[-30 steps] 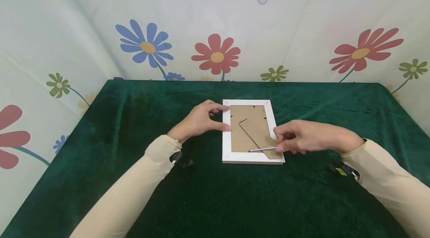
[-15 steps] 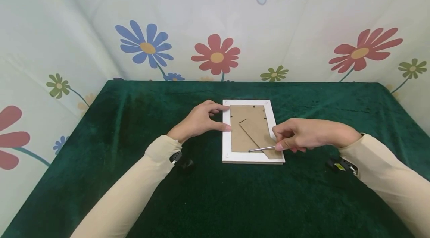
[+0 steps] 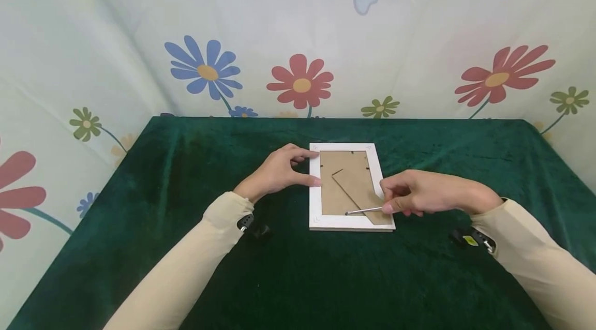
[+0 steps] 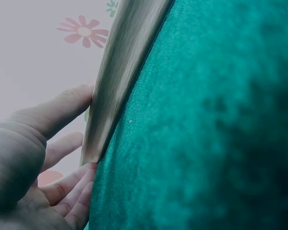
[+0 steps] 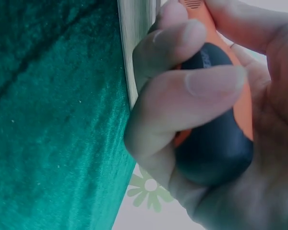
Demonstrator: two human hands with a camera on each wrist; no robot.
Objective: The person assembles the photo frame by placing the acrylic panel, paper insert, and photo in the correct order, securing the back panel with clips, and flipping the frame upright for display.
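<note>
Screwdriver [image 3: 364,210] grip unchanged (frame [image 3: 315,190] too)

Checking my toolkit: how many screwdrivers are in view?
1. The screwdriver is gripped in the right hand, its tip on the back of the frame. Others may lie out of view.

We see the picture frame [image 3: 350,186] lying face down at the middle of the table [image 3: 298,278], its long sides running away from us. On its back rests the stand flap [image 3: 358,191], slanting from the centre toward the near right corner. The left hand [image 3: 279,172] sits to the left of the frame, fingertips touching its left edge. The right hand [image 3: 419,193] lies to the right, at the near right corner, gripping the screwdriver [image 5: 216,124], whose shaft reaches leftward over the flap's near end. Behind the table stands the backdrop [image 3: 298,35], which also encloses both sides.
</note>
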